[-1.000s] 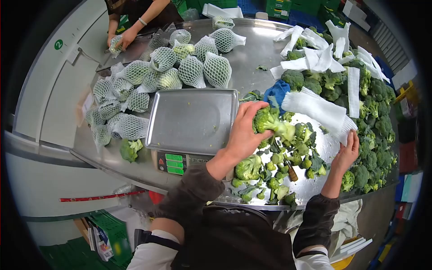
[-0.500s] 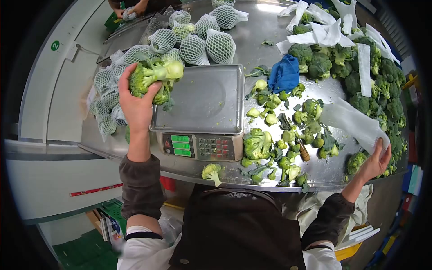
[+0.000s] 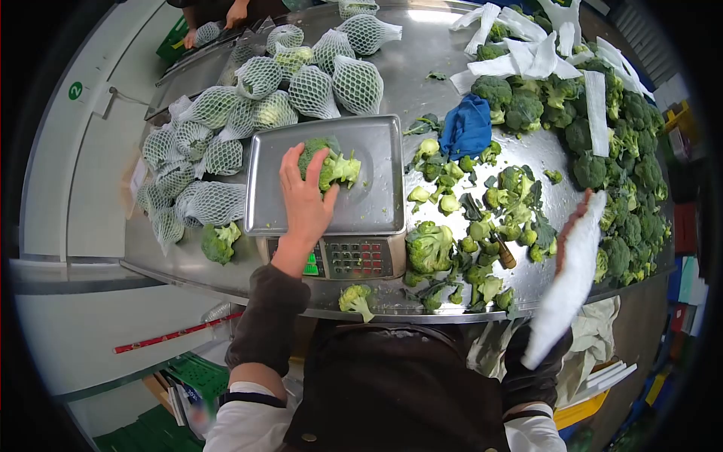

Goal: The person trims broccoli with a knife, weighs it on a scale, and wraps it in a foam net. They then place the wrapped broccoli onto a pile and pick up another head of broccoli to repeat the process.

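Observation:
My left hand [image 3: 305, 197] has its fingers curled round a broccoli head [image 3: 343, 170] over the steel pan of the scale [image 3: 378, 139]. The cut stem points to the right. On the right, my right hand [image 3: 575, 226] grips a white foam net sleeve [image 3: 561, 301], which hangs down in front of the forearm and hides part of the hand. Broccoli trimmings and small florets [image 3: 482, 226] lie between the scale and that hand, with a wooden-handled knife [image 3: 506, 255] among them.
Netted broccoli heads [image 3: 311, 92] lie behind and left of the scale. A broccoli pile [image 3: 629, 173] with loose white sleeves [image 3: 595, 113] fills the right side. A blue cloth [image 3: 467, 128] lies mid-table. Another person's hands [image 3: 236, 13] are at the far left.
My left hand has brought the broccoli from above the netted heads rightward onto the scale pan. My right hand has moved left and up, and its sleeve now hangs downward.

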Available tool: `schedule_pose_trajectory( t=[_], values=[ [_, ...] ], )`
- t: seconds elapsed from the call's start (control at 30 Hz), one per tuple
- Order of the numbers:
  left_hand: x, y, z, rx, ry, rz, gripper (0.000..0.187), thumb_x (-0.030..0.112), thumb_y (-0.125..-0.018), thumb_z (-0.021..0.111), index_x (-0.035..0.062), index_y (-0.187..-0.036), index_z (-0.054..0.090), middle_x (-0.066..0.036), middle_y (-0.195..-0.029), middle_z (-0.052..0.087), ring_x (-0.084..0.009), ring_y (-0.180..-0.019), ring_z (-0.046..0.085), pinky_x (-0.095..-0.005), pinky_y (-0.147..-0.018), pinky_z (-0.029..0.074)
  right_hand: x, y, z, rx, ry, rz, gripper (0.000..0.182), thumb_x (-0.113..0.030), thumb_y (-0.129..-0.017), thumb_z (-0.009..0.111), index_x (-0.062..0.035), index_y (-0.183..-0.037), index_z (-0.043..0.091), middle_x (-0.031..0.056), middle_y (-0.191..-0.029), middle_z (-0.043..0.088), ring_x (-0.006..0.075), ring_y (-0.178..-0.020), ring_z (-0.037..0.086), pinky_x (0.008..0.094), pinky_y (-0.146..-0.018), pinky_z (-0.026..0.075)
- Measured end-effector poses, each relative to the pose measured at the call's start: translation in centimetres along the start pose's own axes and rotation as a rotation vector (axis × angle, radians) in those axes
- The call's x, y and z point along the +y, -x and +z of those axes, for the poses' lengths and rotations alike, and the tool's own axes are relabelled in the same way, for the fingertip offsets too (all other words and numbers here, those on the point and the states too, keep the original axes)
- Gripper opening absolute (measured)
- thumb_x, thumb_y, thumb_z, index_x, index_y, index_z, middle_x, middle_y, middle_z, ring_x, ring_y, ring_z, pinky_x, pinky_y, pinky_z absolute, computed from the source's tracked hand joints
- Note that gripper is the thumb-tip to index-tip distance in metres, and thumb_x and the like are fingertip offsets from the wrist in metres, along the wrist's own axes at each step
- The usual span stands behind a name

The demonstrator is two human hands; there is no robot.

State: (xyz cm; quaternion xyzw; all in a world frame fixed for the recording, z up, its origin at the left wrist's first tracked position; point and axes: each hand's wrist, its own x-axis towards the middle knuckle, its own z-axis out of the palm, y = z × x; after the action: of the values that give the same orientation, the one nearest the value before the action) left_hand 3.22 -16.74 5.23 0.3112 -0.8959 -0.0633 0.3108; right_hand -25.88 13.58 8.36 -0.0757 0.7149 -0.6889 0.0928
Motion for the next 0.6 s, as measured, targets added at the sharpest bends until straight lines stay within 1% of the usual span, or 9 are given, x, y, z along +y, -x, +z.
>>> schedule_pose_trajectory(
  t=[0.03,0.1,0.17,0.23,0.27,0.33,0.37,0.5,0.6],
  values=[
    [1.2,0.0,-0.8,-0.047,-0.038,-0.022,0.067,0.007,-0.062,0.073,0.0090,-0.122,0.045,-0.018,-0.130,0.033,-0.0352,-0.122,0.033,-0.0431,-0.101,0.027,-2.3,1.3,1.5,-0.008,-0.189,0.258,0.037,-0.017,-0.094,0.042,0.0019,-0.125,0.042,0.0105,-0.080,0.057,0.0089,-0.051,0.045,0.0220,-0.041,0.042],
    [4.0,0.1,-2.0,-0.033,0.028,0.019,0.068,0.009,-0.063,0.073,0.0075,-0.124,0.044,-0.019,-0.132,0.032,-0.0361,-0.124,0.031,-0.0437,-0.102,0.026,4.7,0.9,0.8,-0.340,-1.307,0.509,0.038,-0.015,-0.092,0.046,0.0058,-0.123,0.039,0.0128,-0.087,0.057,0.0058,-0.047,0.043,0.0155,-0.035,0.038],
    [6.8,1.1,-1.7,-0.095,0.244,0.039,0.066,0.013,-0.067,0.071,0.0047,-0.126,0.043,-0.019,-0.134,0.033,-0.0352,-0.126,0.030,-0.0428,-0.103,0.025,4.3,3.6,3.9,-0.419,-1.144,0.642,0.035,-0.016,-0.091,0.047,0.0041,-0.120,0.042,0.0125,-0.081,0.057,0.0077,-0.051,0.051,0.0169,-0.037,0.045],
    [10.3,2.3,0.4,-0.300,0.678,-0.087,0.061,0.015,-0.074,0.068,0.0032,-0.127,0.041,-0.018,-0.133,0.037,-0.0311,-0.124,0.035,-0.0394,-0.103,0.027,0.4,7.0,7.6,-0.362,-0.426,0.675,0.026,-0.020,-0.090,0.054,-0.0003,-0.106,0.052,0.0023,-0.073,0.055,0.0041,-0.043,0.045,0.0140,-0.034,0.036],
    [12.0,3.1,2.0,-0.426,0.960,-0.196,0.059,0.016,-0.077,0.066,0.0031,-0.128,0.040,-0.018,-0.132,0.039,-0.0288,-0.123,0.037,-0.0377,-0.102,0.029,-1.7,7.7,10.0,-0.252,0.502,0.713,0.026,-0.029,-0.084,0.062,-0.0081,-0.099,0.063,0.0020,-0.073,0.058,0.0058,-0.071,0.049,0.0226,-0.064,0.039],
    [14.7,5.0,5.4,-0.641,1.317,-0.461,0.060,0.010,-0.086,0.057,0.0033,-0.137,0.027,-0.015,-0.132,0.039,-0.0214,-0.120,0.041,-0.0327,-0.100,0.033,4.7,9.2,9.2,-0.347,-0.143,0.659,0.022,-0.019,-0.087,0.055,-0.0025,-0.099,0.063,0.0033,-0.081,0.062,0.0064,-0.073,0.053,0.0201,-0.068,0.041],
    [16.2,5.1,6.1,-0.550,1.644,-0.534,0.069,0.024,-0.084,0.062,0.0008,-0.137,0.024,-0.018,-0.129,0.042,-0.0229,-0.117,0.044,-0.0334,-0.095,0.037,6.6,8.5,7.9,-0.484,-0.335,0.594,0.022,-0.015,-0.087,0.055,-0.0001,-0.102,0.062,0.0036,-0.083,0.063,0.0071,-0.073,0.055,0.0199,-0.069,0.042],
    [18.2,5.0,6.2,-0.489,1.711,-0.674,0.067,0.020,-0.083,0.063,0.0001,-0.135,0.026,-0.017,-0.127,0.044,-0.0209,-0.112,0.047,-0.0316,-0.091,0.040,5.6,8.4,8.1,-0.428,-0.039,-0.072,0.028,-0.004,-0.082,0.057,-0.0022,-0.109,0.062,0.0051,-0.094,0.059,0.0138,-0.084,0.055,0.0246,-0.078,0.043],
    [19.1,4.5,6.4,-0.443,1.726,-0.773,0.053,0.004,-0.079,0.064,-0.0018,-0.126,0.039,-0.014,-0.114,0.053,-0.0176,-0.099,0.056,-0.0273,-0.082,0.047,5.4,8.8,7.9,-0.356,0.043,-0.290,0.028,0.000,-0.079,0.057,-0.0040,-0.106,0.064,0.0064,-0.096,0.057,0.0144,-0.089,0.054,0.0258,-0.080,0.042]
  ],
)
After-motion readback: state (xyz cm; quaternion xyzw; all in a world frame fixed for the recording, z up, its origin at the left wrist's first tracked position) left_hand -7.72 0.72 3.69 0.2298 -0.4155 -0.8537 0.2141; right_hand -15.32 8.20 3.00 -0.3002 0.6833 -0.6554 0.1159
